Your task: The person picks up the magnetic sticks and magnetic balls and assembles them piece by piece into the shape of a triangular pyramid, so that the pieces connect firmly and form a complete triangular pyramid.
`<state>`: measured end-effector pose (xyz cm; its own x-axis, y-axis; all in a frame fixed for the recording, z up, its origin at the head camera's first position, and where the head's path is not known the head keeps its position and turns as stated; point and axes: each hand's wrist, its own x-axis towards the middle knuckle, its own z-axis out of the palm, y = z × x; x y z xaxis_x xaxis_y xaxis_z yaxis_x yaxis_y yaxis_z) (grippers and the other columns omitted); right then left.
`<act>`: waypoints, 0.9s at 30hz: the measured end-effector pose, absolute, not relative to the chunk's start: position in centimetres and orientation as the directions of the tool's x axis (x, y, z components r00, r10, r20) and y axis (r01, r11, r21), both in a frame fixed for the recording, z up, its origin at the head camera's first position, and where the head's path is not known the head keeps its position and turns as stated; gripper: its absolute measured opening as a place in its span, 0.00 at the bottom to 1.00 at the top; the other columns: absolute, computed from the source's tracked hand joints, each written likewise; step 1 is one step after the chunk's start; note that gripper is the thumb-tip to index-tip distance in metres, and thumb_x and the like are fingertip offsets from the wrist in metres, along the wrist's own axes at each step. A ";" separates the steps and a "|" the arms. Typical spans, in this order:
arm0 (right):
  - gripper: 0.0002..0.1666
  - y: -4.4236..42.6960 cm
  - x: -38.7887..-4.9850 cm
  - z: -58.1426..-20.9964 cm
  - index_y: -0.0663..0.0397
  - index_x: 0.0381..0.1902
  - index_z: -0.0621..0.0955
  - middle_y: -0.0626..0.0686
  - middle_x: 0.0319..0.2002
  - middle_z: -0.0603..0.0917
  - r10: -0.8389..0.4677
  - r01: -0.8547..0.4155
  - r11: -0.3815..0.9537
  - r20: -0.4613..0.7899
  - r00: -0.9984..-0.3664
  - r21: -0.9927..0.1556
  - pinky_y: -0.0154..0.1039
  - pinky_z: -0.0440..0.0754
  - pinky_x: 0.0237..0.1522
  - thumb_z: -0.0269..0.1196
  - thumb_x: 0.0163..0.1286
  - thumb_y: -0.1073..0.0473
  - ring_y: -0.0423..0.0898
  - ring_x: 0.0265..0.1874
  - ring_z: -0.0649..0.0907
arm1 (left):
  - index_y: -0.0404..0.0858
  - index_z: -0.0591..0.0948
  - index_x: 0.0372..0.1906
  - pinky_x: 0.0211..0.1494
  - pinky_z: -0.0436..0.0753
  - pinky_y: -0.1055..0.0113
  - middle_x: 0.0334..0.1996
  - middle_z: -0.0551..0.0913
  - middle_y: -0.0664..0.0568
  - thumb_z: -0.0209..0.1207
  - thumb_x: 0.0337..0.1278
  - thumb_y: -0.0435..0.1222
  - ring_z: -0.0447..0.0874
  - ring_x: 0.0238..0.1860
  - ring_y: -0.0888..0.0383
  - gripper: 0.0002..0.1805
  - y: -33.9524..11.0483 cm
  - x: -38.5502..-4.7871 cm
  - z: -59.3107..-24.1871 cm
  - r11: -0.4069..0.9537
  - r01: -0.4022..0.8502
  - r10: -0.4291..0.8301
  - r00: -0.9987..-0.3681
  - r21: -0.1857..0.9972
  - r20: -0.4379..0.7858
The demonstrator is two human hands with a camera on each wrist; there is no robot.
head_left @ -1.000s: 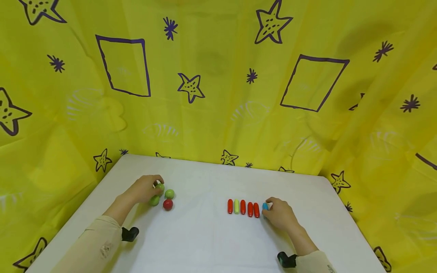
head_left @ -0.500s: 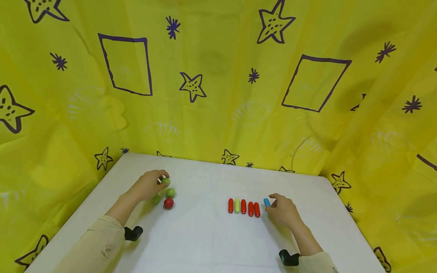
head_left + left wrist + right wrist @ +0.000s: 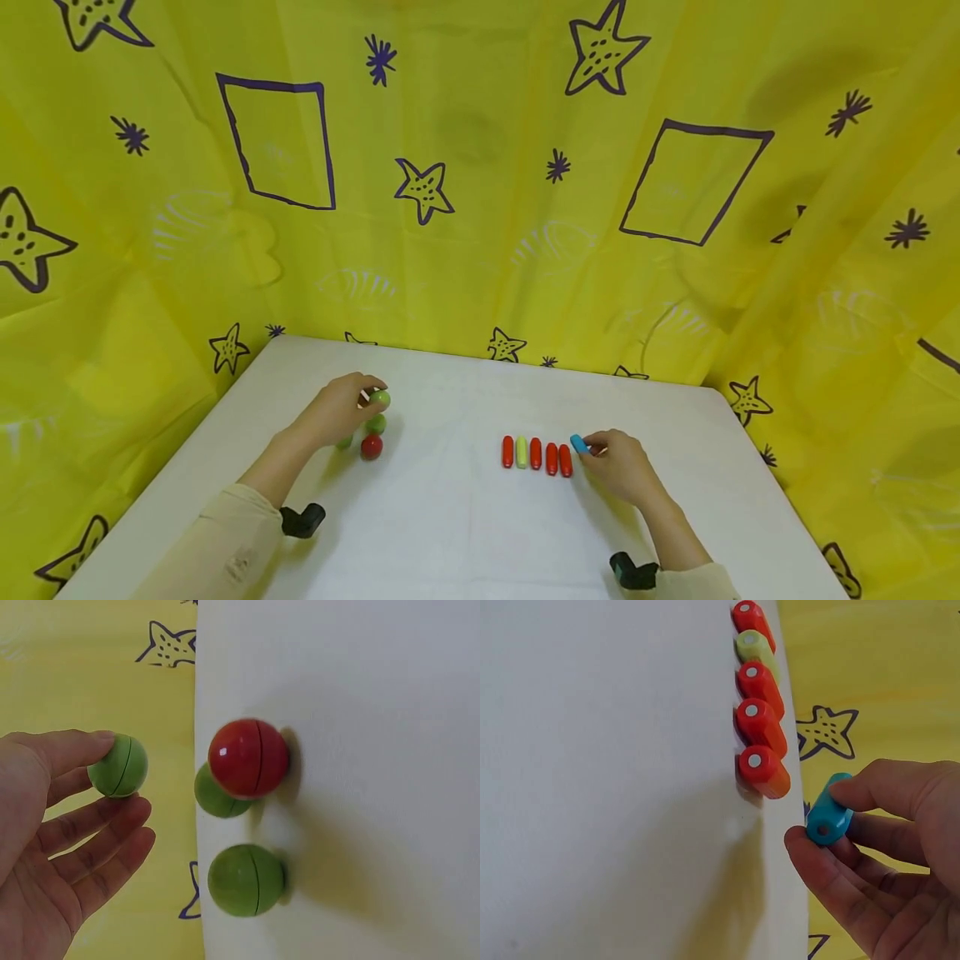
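Observation:
A green ball (image 3: pixel 118 766) is pinched between the thumb and fingers of my left hand (image 3: pixel 340 411), raised above the table. Below it are a red ball (image 3: pixel 247 757) and two more green balls, one (image 3: pixel 246 880) nearer the wrist side and one (image 3: pixel 219 792) partly behind the red. My right hand (image 3: pixel 621 468) pinches a blue piece (image 3: pixel 830 810) at the right end of a row of sticks. That row has several red sticks (image 3: pixel 763 771) and one yellow-green stick (image 3: pixel 522 452), lying side by side.
The white table (image 3: pixel 442 533) ends at a yellow curtain (image 3: pixel 480 275) with stars and frames drawn on it, behind and at both sides. Each wrist carries a black device, the left one (image 3: pixel 303 521) and the right one (image 3: pixel 633 572).
My left hand has lifted the green ball off the table and moved it right and away. The blue piece, in my right hand, has moved up and slightly left and now tilts.

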<state>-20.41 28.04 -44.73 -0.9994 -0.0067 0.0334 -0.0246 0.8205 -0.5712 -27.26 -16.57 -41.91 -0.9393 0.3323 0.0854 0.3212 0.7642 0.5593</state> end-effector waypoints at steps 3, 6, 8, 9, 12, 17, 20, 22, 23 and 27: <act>0.13 27.7 -20.1 -44.9 0.62 0.47 0.87 0.53 0.39 0.88 -0.008 -0.019 0.791 0.021 -1.000 -0.611 0.40 0.83 0.38 0.69 0.69 0.61 0.47 0.37 0.85 | 0.36 0.84 0.58 0.50 0.84 0.55 0.45 0.86 0.48 0.64 0.70 0.39 0.84 0.45 0.53 0.17 -16.0 -27.0 -42.2 0.752 0.333 0.344 -0.934 0.569 0.092; 0.13 27.3 -19.9 -45.1 0.61 0.48 0.87 0.52 0.40 0.89 -0.019 -0.028 0.766 0.020 -1.000 -0.642 0.38 0.84 0.38 0.69 0.69 0.61 0.46 0.38 0.86 | 0.37 0.84 0.58 0.50 0.84 0.55 0.46 0.86 0.49 0.64 0.70 0.40 0.84 0.45 0.54 0.17 -15.4 -26.7 -42.4 0.745 0.336 0.347 -0.933 0.576 0.096; 0.13 26.9 -19.7 -45.1 0.60 0.49 0.88 0.51 0.40 0.90 -0.021 -0.029 0.751 0.020 -1.000 -0.660 0.37 0.84 0.38 0.69 0.68 0.62 0.45 0.38 0.86 | 0.37 0.84 0.58 0.51 0.84 0.55 0.46 0.86 0.50 0.64 0.69 0.40 0.84 0.45 0.54 0.17 -15.0 -26.4 -42.5 0.739 0.333 0.344 -0.934 0.585 0.096; 0.13 26.7 -19.7 -45.1 0.59 0.49 0.88 0.51 0.40 0.90 -0.024 -0.032 0.742 0.021 -0.999 -0.670 0.37 0.83 0.37 0.70 0.68 0.62 0.45 0.38 0.87 | 0.38 0.84 0.58 0.51 0.84 0.56 0.46 0.86 0.50 0.65 0.69 0.40 0.84 0.46 0.54 0.17 -14.8 -26.3 -42.6 0.736 0.333 0.345 -0.934 0.589 0.097; 0.14 26.1 -19.5 -45.1 0.58 0.49 0.88 0.50 0.40 0.90 -0.037 -0.046 0.724 0.028 -0.999 -0.688 0.35 0.83 0.36 0.70 0.67 0.63 0.44 0.38 0.87 | 0.39 0.84 0.58 0.48 0.84 0.58 0.46 0.85 0.51 0.65 0.69 0.40 0.84 0.45 0.55 0.17 -14.1 -25.8 -42.8 0.724 0.321 0.340 -0.936 0.611 0.089; 0.12 25.1 -19.4 -45.1 0.56 0.49 0.88 0.48 0.39 0.89 -0.039 -0.053 0.710 0.037 -0.999 -0.702 0.33 0.82 0.36 0.71 0.67 0.64 0.43 0.38 0.86 | 0.39 0.84 0.57 0.43 0.83 0.61 0.45 0.85 0.51 0.66 0.68 0.38 0.84 0.42 0.57 0.16 -13.0 -25.2 -43.2 0.705 0.336 0.350 -0.931 0.624 0.106; 0.12 24.5 -19.3 -45.1 0.55 0.49 0.88 0.46 0.37 0.88 -0.041 -0.060 0.705 0.044 -0.998 -0.706 0.32 0.81 0.36 0.71 0.67 0.64 0.42 0.38 0.84 | 0.40 0.85 0.55 0.47 0.83 0.61 0.45 0.86 0.53 0.67 0.67 0.38 0.84 0.44 0.58 0.14 -12.2 -24.7 -43.4 0.703 0.368 0.361 -0.922 0.609 0.141; 0.12 24.2 -19.3 -45.1 0.54 0.48 0.88 0.46 0.37 0.88 -0.045 -0.066 0.701 0.049 -0.998 -0.710 0.32 0.80 0.37 0.71 0.66 0.64 0.42 0.38 0.84 | 0.41 0.85 0.54 0.48 0.83 0.60 0.44 0.86 0.54 0.67 0.66 0.38 0.84 0.43 0.58 0.14 -11.7 -24.3 -43.4 0.691 0.374 0.364 -0.919 0.618 0.150; 0.12 24.0 -19.2 -45.1 0.53 0.48 0.88 0.46 0.38 0.88 -0.049 -0.071 0.700 0.051 -0.997 -0.711 0.33 0.80 0.38 0.72 0.66 0.63 0.41 0.39 0.83 | 0.41 0.85 0.53 0.48 0.83 0.60 0.44 0.86 0.54 0.67 0.66 0.38 0.84 0.43 0.58 0.13 -11.4 -24.2 -43.5 0.686 0.375 0.364 -0.919 0.623 0.152; 0.12 23.3 -19.0 -45.1 0.52 0.47 0.89 0.46 0.42 0.88 -0.065 -0.078 0.692 0.047 -0.997 -0.718 0.34 0.81 0.43 0.73 0.66 0.62 0.41 0.41 0.83 | 0.42 0.85 0.52 0.48 0.83 0.61 0.44 0.85 0.56 0.68 0.65 0.38 0.84 0.43 0.60 0.13 -10.6 -23.8 -43.8 0.670 0.372 0.363 -0.919 0.642 0.154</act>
